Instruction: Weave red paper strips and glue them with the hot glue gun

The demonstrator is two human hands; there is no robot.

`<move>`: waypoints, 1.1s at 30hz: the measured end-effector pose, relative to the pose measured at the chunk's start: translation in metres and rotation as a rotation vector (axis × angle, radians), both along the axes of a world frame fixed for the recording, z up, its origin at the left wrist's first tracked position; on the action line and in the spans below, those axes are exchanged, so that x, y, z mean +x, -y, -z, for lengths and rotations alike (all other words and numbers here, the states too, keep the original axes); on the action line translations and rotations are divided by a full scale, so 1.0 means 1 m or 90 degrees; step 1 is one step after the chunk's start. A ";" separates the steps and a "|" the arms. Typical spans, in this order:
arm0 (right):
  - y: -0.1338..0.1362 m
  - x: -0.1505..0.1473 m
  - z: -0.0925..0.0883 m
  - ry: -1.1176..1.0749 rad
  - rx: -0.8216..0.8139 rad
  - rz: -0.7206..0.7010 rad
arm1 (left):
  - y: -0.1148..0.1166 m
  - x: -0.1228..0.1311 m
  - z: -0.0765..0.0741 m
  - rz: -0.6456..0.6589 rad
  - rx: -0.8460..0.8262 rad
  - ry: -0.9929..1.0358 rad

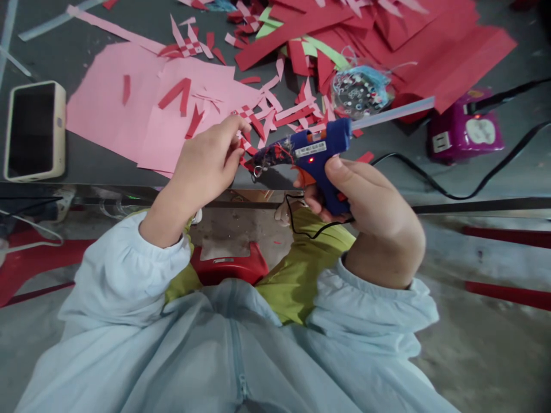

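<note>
My right hand (pixel 359 186) is closed round the handle of a blue hot glue gun (pixel 316 146). A red light glows on its side, and a clear glue stick (pixel 394 112) sticks out of its back end. Its nozzle points left, towards my left hand (pixel 213 152). There my fingers pinch a small woven paper piece (pixel 244 142) in red and pink strips, partly hidden by the fingers. The nozzle tip is at or very near the piece; contact cannot be made out. A small metal ring (pixel 257 171) shows beside the nozzle.
Pink paper sheets (pixel 112 103) and loose red and pink strips cover the table's middle. Red sheets (pixel 443 63) are piled at the back right. A phone (pixel 34 132) lies left. Near a round box of small rings (pixel 361 92) sits a purple power block (pixel 465 129) with black cords.
</note>
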State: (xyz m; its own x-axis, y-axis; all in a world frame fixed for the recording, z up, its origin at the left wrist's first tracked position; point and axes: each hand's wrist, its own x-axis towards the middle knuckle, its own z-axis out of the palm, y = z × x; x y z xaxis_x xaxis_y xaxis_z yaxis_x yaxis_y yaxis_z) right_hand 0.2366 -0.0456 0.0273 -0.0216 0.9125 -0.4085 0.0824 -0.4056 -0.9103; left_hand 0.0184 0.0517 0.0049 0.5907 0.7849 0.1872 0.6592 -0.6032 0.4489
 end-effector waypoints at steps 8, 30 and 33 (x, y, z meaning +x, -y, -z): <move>-0.004 -0.007 0.006 0.011 0.022 0.021 | -0.001 0.001 0.001 -0.009 0.004 -0.003; 0.011 0.008 -0.001 0.034 0.005 0.041 | 0.002 0.001 -0.003 0.006 0.007 -0.011; 0.013 0.013 0.000 0.010 0.024 0.032 | 0.003 0.002 -0.007 0.007 0.004 0.002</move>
